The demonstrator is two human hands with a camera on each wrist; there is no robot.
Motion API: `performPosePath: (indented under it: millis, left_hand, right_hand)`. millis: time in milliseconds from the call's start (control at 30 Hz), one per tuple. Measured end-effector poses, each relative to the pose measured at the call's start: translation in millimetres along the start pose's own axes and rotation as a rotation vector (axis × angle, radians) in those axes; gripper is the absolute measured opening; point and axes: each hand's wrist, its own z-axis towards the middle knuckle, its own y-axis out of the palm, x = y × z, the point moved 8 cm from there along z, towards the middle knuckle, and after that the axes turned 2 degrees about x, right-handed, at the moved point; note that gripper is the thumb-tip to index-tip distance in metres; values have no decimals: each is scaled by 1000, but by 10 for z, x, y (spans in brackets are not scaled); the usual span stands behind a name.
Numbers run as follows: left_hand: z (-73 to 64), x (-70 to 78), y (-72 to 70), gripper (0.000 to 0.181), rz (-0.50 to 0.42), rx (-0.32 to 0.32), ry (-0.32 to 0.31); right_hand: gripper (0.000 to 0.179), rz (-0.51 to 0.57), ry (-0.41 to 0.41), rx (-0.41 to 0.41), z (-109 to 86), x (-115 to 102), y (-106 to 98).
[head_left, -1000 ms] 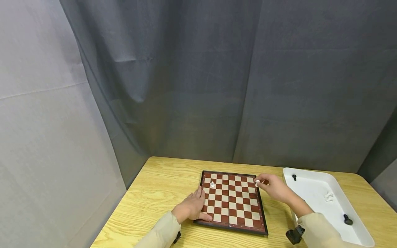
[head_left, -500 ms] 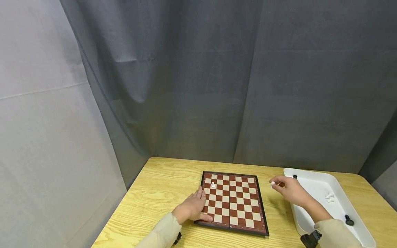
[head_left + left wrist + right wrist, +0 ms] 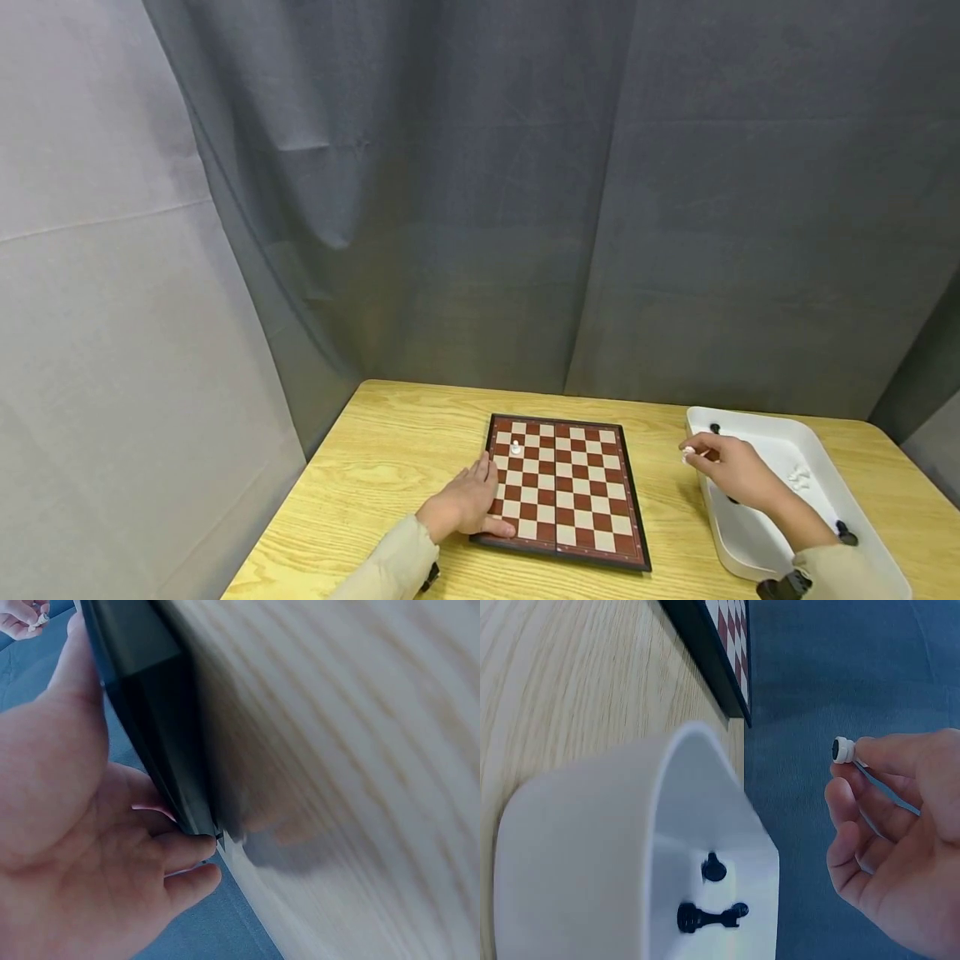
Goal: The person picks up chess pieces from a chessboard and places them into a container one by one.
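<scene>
A red-and-cream chessboard (image 3: 597, 482) with a black frame lies on the table. Along its left side rests my left hand (image 3: 467, 502), thumb over the near-left corner and fingers against the edge. In the left wrist view those fingers (image 3: 187, 889) are fairly straight beside the black frame. One small white pawn-like piece (image 3: 515, 448) stands near the far-left corner of the board. My right hand (image 3: 738, 473) pinches a white chess piece (image 3: 844, 750) between thumb and fingertips, over the tray's left rim. Its round, dark-bottomed base points outward in the right wrist view; the fingers hide its top.
To the right stands a white tray (image 3: 738, 546) with raised walls. Inside lie small white pieces (image 3: 799, 477) and several black chess pieces (image 3: 847, 533), one of them long (image 3: 697, 919). A grey curtain (image 3: 480, 208) hangs behind the wooden table (image 3: 390, 442).
My right hand has moved right, from the board's far-right edge to the tray's left rim, still pinching the white chess piece. The left hand has stayed in place.
</scene>
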Motion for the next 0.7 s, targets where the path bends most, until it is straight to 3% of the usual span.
performPosePath:
  millis: [267,700]
  left_hand:
    - [-14,-1,9,109,10,-20,5]
    - [2,3,-15,109,25,-3,3]
  right_hand:
    - [19,8,38,-8,-76,172,-89]
    - [12,-39,45,40,-150,380,-229]
